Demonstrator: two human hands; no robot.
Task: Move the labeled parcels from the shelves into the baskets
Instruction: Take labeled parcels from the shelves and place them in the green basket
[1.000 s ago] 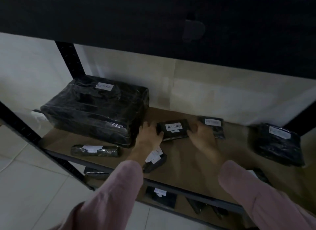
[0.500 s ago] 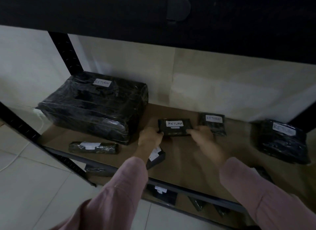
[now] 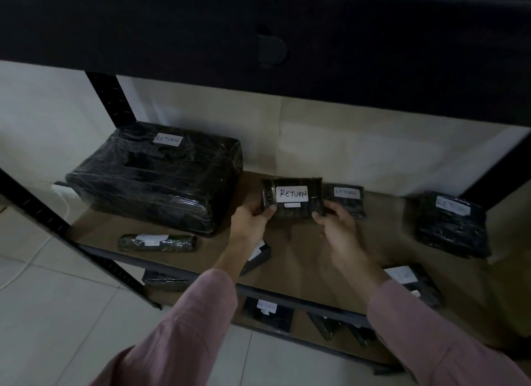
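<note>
Shelf is holding most of the load: I am seeing the large parcel far left, others right and below; no basket in view (little looks done). I am pinching the small RETURN parcel mid-shelf, left hand and right hand closed on its ends.

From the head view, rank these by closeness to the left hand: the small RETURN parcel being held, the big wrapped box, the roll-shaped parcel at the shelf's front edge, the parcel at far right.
1. Small RETURN parcel: gripped by the left hand at its left end.
2. Big wrapped box: just left of the hand.
3. Roll-shaped parcel: farther left, at the front edge.
4. Far-right parcel: beyond the right hand.
</note>
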